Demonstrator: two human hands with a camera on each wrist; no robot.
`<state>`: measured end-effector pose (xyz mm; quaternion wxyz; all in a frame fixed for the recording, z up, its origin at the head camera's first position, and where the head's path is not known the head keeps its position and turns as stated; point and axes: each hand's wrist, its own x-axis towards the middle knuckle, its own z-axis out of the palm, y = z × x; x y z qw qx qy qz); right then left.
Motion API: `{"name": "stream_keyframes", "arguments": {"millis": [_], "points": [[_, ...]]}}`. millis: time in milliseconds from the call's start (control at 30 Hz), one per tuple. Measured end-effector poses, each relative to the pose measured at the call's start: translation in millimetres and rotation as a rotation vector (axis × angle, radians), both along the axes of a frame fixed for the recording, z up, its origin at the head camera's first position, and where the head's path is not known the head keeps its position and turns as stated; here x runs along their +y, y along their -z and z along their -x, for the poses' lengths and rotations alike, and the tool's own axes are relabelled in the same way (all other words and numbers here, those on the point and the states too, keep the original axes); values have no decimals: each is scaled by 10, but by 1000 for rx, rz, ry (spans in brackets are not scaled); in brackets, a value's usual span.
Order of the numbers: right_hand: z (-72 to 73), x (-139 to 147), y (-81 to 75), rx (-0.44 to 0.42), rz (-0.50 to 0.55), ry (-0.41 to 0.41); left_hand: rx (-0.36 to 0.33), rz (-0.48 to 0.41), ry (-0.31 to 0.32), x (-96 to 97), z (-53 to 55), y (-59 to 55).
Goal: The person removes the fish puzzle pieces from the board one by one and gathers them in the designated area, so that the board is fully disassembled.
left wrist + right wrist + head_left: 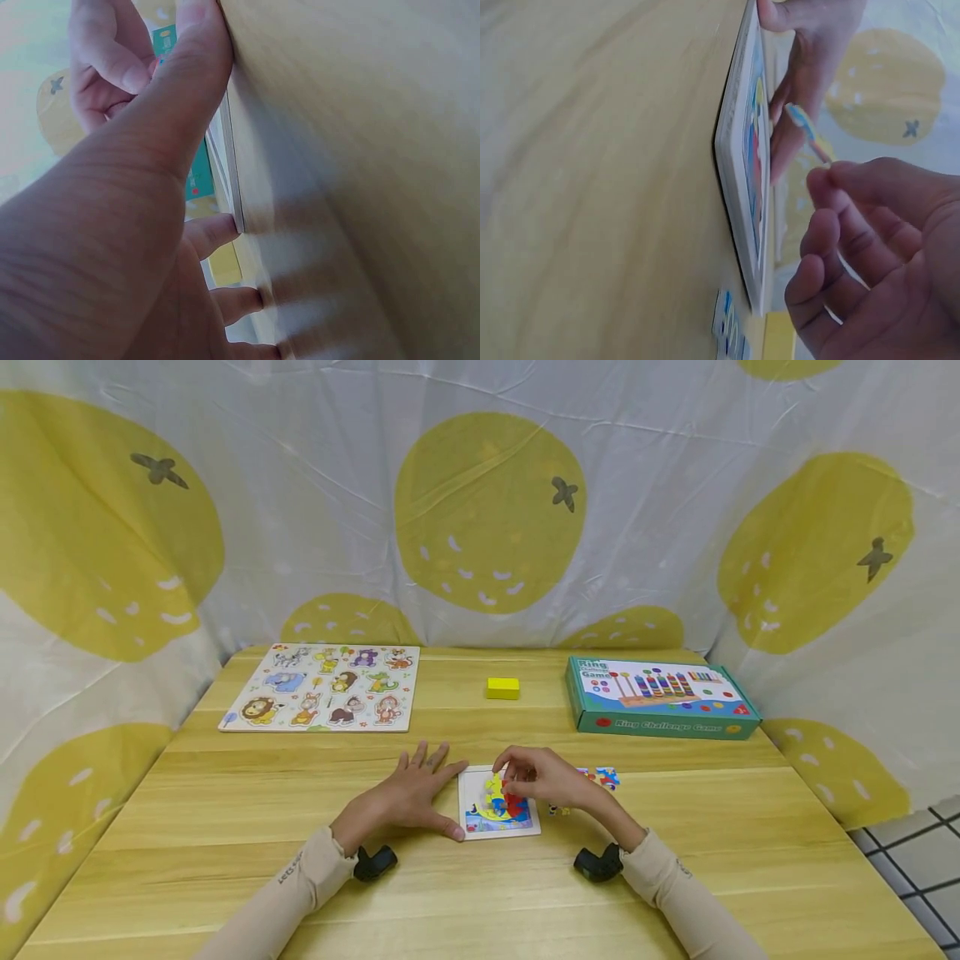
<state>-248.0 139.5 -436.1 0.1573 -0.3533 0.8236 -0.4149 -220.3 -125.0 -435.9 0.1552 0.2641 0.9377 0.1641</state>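
Note:
My left hand lies on the table with its fingers spread. Its thumb and index finger rest against the left side of a small white-framed puzzle board. Part of a picture in yellow, red and blue fills the lower board. Above the board my right hand pinches a thin jigsaw piece between thumb and index finger. In the right wrist view the piece is raised off the board and tilted, with blue and yellow on it. Loose jigsaw pieces lie right of the board, partly hidden by the right hand.
An animal puzzle board lies at the back left of the wooden table. A yellow block sits at the back middle, and a green Ring Challenge Game box at the back right. A fruit-patterned curtain hangs behind.

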Motion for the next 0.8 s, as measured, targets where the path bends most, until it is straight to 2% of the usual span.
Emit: {"name": "stream_keyframes", "arguments": {"millis": [200, 500, 800], "points": [[-14, 99, -49, -69, 58, 21, 5, 4, 4, -4, -16, -16], [-43, 394, -9, -134, 102, 73, 10, -5, 9, -7, -13, 0], [-95, 776, -52, -150, 120, 103, 6, 0, 5, -11, -8, 16]]}}
